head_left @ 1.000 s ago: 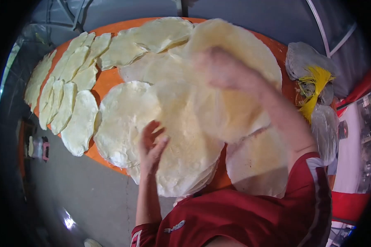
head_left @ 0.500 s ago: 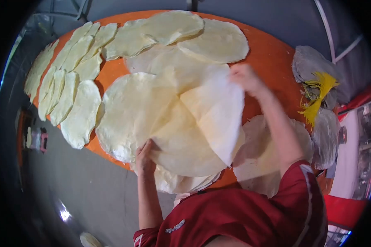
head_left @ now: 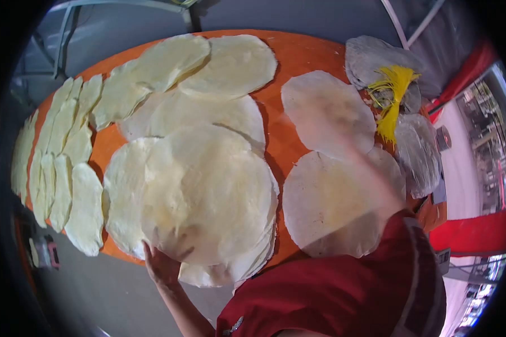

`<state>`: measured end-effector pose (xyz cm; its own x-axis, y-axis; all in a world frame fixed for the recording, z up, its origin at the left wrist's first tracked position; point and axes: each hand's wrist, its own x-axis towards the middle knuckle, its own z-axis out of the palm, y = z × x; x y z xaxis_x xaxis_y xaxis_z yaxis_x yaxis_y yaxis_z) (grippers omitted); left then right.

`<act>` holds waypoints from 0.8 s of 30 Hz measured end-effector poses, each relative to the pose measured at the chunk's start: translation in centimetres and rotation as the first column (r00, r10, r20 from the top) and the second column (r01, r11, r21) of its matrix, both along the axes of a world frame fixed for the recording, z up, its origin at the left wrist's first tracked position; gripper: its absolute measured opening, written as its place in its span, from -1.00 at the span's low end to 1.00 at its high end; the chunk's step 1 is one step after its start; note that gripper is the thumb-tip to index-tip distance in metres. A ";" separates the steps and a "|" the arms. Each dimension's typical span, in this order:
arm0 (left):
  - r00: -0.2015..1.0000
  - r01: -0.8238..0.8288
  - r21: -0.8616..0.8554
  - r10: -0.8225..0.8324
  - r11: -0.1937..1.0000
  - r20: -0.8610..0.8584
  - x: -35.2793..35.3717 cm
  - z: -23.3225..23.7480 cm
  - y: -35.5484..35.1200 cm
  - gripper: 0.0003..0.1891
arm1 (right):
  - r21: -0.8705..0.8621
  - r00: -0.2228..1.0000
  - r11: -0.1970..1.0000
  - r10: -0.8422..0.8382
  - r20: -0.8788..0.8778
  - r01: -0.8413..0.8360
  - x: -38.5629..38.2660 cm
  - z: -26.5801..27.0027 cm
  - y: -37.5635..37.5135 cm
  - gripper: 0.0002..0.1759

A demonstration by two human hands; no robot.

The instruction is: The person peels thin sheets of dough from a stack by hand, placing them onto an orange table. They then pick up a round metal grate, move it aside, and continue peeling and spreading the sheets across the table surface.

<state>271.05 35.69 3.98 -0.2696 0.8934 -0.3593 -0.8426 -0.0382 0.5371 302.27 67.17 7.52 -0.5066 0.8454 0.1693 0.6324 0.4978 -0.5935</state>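
A thin, round, cream-coloured sheet, dough-like and partly see-through, lies spread over a stack of similar sheets in the middle. My left hand is at its lower left edge. The fingers of that hand are spread beneath the sheet and show dimly through it, while the thumb stays outside at the left. Off to the right, my right hand is smeared by motion over a round, whitish sheet, so its fingers cannot be made out. Below that forearm lies another round, translucent sheet.
An orange table carries everything. Several overlapping pale sheets line its left side, with larger ones at the back. Clear plastic bags and a bundle of yellow ties sit along the right edge.
The sheet that was lifted and folded at its right side now lies flat on the stack. My right hand has let go of it and moved right. The view has shifted rightward.
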 end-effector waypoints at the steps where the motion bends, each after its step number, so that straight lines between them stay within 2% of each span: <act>1: 1.000 0.019 0.004 -0.019 1.000 -0.007 0.4 1.0 0.5 -0.41 | -0.062 0.971 0.971 0.224 -0.082 -0.229 -4.9 -1.0 -5.2 -0.60; 3: 0.992 -0.086 0.021 0.084 0.996 0.092 1.1 2.4 1.4 -0.37 | -0.146 0.804 0.793 0.567 -0.182 -0.592 -12.6 -2.0 -14.5 -0.51; 4: 0.993 -0.082 0.025 0.080 0.996 0.085 1.0 2.4 1.8 -0.37 | -0.202 0.720 0.692 0.648 -0.250 -0.693 -15.6 -1.8 -18.7 -0.46; 5: 0.985 -0.115 0.013 0.112 0.993 0.128 0.8 2.2 2.0 -0.36 | 0.008 0.815 0.823 0.564 -0.133 -0.568 -18.5 -5.7 -22.5 -0.51; 6: 0.974 -0.151 -0.003 0.149 0.989 0.170 0.5 1.9 1.9 -0.35 | 0.231 0.896 0.878 0.442 -0.049 -0.420 -20.8 -9.4 -24.5 -0.56; 7: 0.974 -0.161 -0.001 0.159 0.987 0.163 0.0 1.3 1.4 -0.35 | 0.234 0.891 0.873 0.451 -0.055 -0.427 -21.5 -7.8 -22.7 -0.56; 8: 0.979 -0.181 -0.035 0.176 0.983 -0.106 -0.5 0.3 0.6 -0.36 | 0.036 0.841 0.845 0.535 -0.080 -0.534 -21.2 -6.5 -20.0 -0.59; 9: 0.915 -0.210 -0.064 0.173 0.976 -0.364 -0.8 -0.4 0.0 -0.36 | -0.120 0.828 0.820 0.543 -0.140 -0.559 -19.8 -3.7 -16.4 -0.61; 10: 0.763 -0.394 -0.218 0.186 0.893 -0.619 -0.8 -0.7 -0.3 -0.38 | -0.185 0.844 0.827 0.497 -0.200 -0.531 -18.3 -2.1 -13.0 -0.64; 11: 0.561 -0.538 -0.272 0.098 0.798 -0.822 -0.5 -1.1 -1.0 -0.39 | -0.209 0.873 0.860 0.405 -0.273 -0.465 -16.5 -1.1 -9.4 -0.66; 13: 0.617 -0.499 -0.465 -0.077 0.732 -0.783 -0.9 -3.0 -3.2 -0.40 | -0.285 0.915 0.922 0.146 -0.375 -0.264 -11.4 2.3 -2.7 -0.71; 15: 0.836 -0.315 -0.487 -0.005 0.815 -0.549 -0.2 -3.7 -4.2 -0.40 | -0.342 0.879 0.940 -0.148 -0.454 -0.019 -5.9 5.7 2.2 -0.76; 16: 0.795 -0.356 -0.460 0.005 0.813 -0.606 0.4 -4.6 -4.1 -0.44 | -0.379 0.832 0.921 -0.277 -0.480 0.088 -2.8 7.2 5.3 -0.78; 17: 0.753 -0.387 -0.435 0.006 0.813 -0.658 0.9 -5.2 -3.9 -0.47 | -0.118 0.743 0.991 -0.121 -0.659 0.057 -1.2 8.7 5.1 -0.84; 18: 0.758 -0.366 -0.455 -0.023 0.812 -0.652 1.0 -4.7 -3.6 -0.54 | -0.316 0.699 0.948 -0.255 -0.668 0.044 3.3 7.3 10.8 -0.80; 19: 0.763 -0.338 -0.471 -0.055 0.815 -0.644 0.8 -4.4 -3.3 -0.60 | -0.299 0.684 0.950 -0.275 -0.676 0.087 5.4 6.8 12.2 -0.68; 20: 0.771 -0.254 -0.495 -0.135 0.831 -0.622 0.4 -4.7 -3.1 -0.66 | 0.093 0.912 0.914 -0.379 -0.159 0.396 7.6 6.2 13.9 -0.55; 21: 0.770 -0.163 -0.513 -0.216 0.843 -0.600 0.0 -5.1 -2.9 -0.72 | 0.368 0.875 0.827 -0.480 0.068 0.426 7.1 4.9 13.1 -0.52; 22: 0.739 -0.194 -0.523 -0.227 0.830 -0.634 0.3 -4.9 -2.3 -0.81 | 0.624 0.755 0.694 -0.609 0.242 0.359 6.7 2.8 11.7 -0.49; 23: 0.743 -0.199 -0.525 -0.222 0.828 -0.632 0.4 -4.6 -1.9 -0.81 | 0.343 0.903 0.882 -0.396 0.167 0.323 2.3 2.0 6.4 -0.49; 24: 0.722 -0.219 -0.525 -0.226 0.822 -0.654 0.4 -4.2 -1.6 -0.83 | -0.021 0.971 0.972 -0.235 -0.042 0.234 -2.1 1.2 1.0 -0.49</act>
<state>271.49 34.14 -0.26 -0.6261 0.6077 -0.4885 -0.2471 0.4396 0.8635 300.20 68.21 8.72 -0.2865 0.9424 0.1728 0.7033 0.3294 -0.6299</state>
